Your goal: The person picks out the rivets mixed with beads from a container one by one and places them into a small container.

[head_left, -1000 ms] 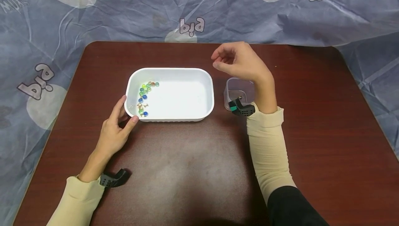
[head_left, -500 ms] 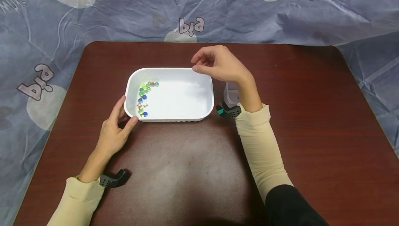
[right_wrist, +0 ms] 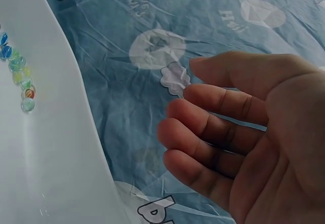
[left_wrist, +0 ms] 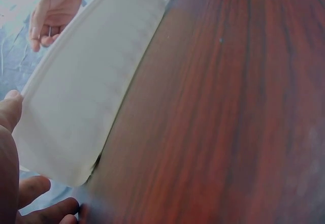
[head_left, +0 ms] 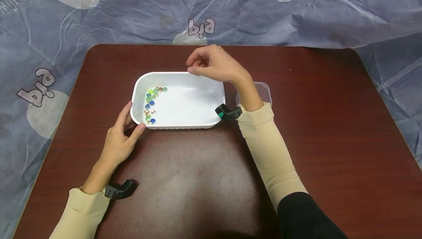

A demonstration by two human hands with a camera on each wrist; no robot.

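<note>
A white tray [head_left: 188, 103] lies on the table, with several glass marbles [head_left: 152, 103] strung along the left part of its floor. Among them are small gold-coloured pieces [head_left: 147, 111], too small to make out. My left hand [head_left: 119, 142] holds the tray's near left corner, thumb on the front side and fingers on the left end. In the left wrist view the thumb [left_wrist: 11, 104] reaches the rim. Above the tray's far rim hovers my right hand [head_left: 214, 63], its fingers loosely curled. The right wrist view shows nothing in that hand [right_wrist: 244, 127].
A clear plastic box [head_left: 263, 92] stands right of the tray, partly hidden by my right forearm. The brown table [head_left: 329, 129] ends at a blue printed cloth [head_left: 244, 19] behind. Black wrist devices [head_left: 121, 190] sit on both wrists.
My right hand has moved left from above the clear box to over the tray's far rim. My left hand and the marbles stay in place.
</note>
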